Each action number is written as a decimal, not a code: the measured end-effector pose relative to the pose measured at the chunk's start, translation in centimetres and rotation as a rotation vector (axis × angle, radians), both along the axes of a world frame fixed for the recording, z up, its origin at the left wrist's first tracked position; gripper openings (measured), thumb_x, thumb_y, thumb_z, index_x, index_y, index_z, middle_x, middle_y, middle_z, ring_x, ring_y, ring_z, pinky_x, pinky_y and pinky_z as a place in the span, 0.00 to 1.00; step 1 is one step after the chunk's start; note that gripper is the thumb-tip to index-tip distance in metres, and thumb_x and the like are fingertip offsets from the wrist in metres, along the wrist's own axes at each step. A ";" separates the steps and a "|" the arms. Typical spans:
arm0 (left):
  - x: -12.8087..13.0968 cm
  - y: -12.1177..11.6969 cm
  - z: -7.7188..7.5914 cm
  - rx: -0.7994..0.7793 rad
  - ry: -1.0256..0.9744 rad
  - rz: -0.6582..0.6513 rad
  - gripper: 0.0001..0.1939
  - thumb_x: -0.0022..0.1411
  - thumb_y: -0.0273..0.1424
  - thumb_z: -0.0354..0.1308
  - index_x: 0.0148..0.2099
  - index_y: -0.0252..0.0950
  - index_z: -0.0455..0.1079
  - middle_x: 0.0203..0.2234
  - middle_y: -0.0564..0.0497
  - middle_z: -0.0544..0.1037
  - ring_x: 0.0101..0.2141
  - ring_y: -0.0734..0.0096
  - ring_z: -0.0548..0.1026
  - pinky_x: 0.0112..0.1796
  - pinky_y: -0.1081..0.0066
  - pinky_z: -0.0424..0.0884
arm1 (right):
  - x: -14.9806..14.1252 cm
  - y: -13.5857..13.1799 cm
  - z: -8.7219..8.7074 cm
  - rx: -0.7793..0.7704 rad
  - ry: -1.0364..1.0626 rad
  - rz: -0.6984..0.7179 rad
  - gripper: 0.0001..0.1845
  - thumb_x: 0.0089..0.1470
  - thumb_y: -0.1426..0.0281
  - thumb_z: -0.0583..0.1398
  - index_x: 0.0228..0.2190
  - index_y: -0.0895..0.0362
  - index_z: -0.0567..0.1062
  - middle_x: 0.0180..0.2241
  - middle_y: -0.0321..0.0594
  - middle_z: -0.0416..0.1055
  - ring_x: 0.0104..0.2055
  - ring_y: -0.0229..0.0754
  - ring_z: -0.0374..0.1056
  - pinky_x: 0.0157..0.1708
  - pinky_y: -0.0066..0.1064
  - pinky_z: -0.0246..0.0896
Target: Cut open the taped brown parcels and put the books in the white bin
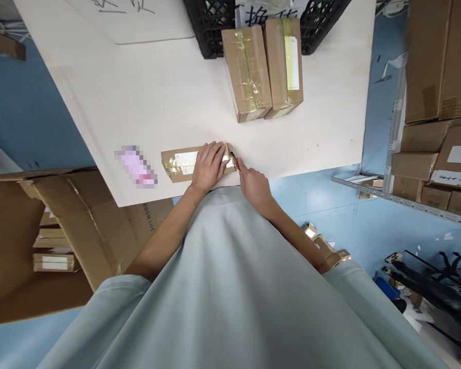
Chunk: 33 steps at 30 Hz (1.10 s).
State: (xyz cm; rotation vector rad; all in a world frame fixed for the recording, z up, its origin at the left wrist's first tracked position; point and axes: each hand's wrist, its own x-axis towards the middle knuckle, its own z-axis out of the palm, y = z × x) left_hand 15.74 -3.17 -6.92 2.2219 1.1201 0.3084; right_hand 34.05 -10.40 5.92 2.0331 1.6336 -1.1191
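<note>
A narrow cardboard box [180,177] with a white label and shiny clear tape lies near the front edge of the white table. Across its right half rests my left hand [209,163], closed over the box with its fingers towards the far edge. My right hand [254,185] is closed round a red utility knife [237,163]. The dark tip of the knife is at the box's taped right end; most of its handle is hidden in my fist.
Two taped cardboard boxes [248,77] stand at the table's back, before a black plastic crate [215,25]. A blurred pinkish item [136,166] lies at left. A large open carton [72,220] holding several small boxes is at lower left. Shelved boxes [415,169] are at right.
</note>
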 end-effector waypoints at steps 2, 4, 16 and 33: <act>0.0 -0.1 -0.3 -0.005 -0.003 0.003 0.33 0.84 0.50 0.44 0.78 0.38 0.66 0.73 0.34 0.73 0.76 0.40 0.67 0.77 0.32 0.55 | 0.0 0.3 0.4 -0.014 -0.001 0.010 0.35 0.82 0.71 0.44 0.84 0.53 0.50 0.54 0.55 0.83 0.53 0.54 0.81 0.55 0.42 0.74; 0.0 -0.3 -0.4 -0.009 -0.007 0.004 0.33 0.84 0.51 0.44 0.79 0.39 0.66 0.73 0.33 0.73 0.76 0.40 0.67 0.77 0.32 0.55 | 0.2 0.3 0.8 -0.036 0.007 0.016 0.35 0.82 0.71 0.44 0.83 0.53 0.51 0.52 0.55 0.84 0.53 0.55 0.82 0.54 0.43 0.74; 0.0 -1.0 -0.5 0.005 0.012 -0.005 0.33 0.84 0.49 0.43 0.79 0.37 0.66 0.73 0.32 0.73 0.76 0.40 0.67 0.77 0.31 0.54 | 0.9 -2.8 1.7 -0.055 0.076 -0.011 0.33 0.80 0.69 0.47 0.81 0.54 0.59 0.50 0.52 0.87 0.49 0.56 0.83 0.49 0.39 0.72; -15.9 6.4 2.9 -0.234 0.123 0.306 0.32 0.72 0.58 0.60 0.61 0.40 0.84 0.56 0.38 0.86 0.52 0.44 0.84 0.58 0.42 0.82 | 0.3 -3.8 -5.3 0.147 0.443 -0.605 0.18 0.81 0.59 0.52 0.62 0.55 0.69 0.52 0.49 0.86 0.40 0.45 0.86 0.40 0.36 0.81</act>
